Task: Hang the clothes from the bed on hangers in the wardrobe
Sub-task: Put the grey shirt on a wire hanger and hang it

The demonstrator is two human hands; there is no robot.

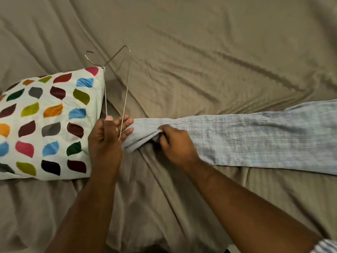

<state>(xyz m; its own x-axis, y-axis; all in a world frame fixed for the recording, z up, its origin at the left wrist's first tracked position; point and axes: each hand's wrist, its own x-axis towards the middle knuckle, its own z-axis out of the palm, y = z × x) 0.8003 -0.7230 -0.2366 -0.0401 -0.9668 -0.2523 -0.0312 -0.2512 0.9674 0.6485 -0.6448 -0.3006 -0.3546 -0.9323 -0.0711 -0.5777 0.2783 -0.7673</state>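
Across the whole frame, a creased taupe sheet (200, 42) on the bed. From the right edge to the centre, a pale-blue garment (255, 136), folded long and narrow, lying flat on the sheet, its near end bunched and lifted a little at the middle of the frame. At the left edge, a white pillow (45, 125) printed with coloured leaf shapes, resting on the sheet, its right side just beside the hands. Rising from the bottom edge, two bare forearms, with a scrap of striped sleeve (326, 246) in the lower right corner. Right of centre, the right hand (175, 143), knuckles up, fingers curled and pinching a fold at the garment's bunched end. Left of centre, the left hand (107, 137), closed round one corner of a thin wire hanger (126, 95), thumb pressed up along one wire, fingertips reaching toward the garment's end. Hanger held up above the sheet, pointing toward the upper left of the frame, hook at the far end above the pillow's top corner, no cloth on it yet.
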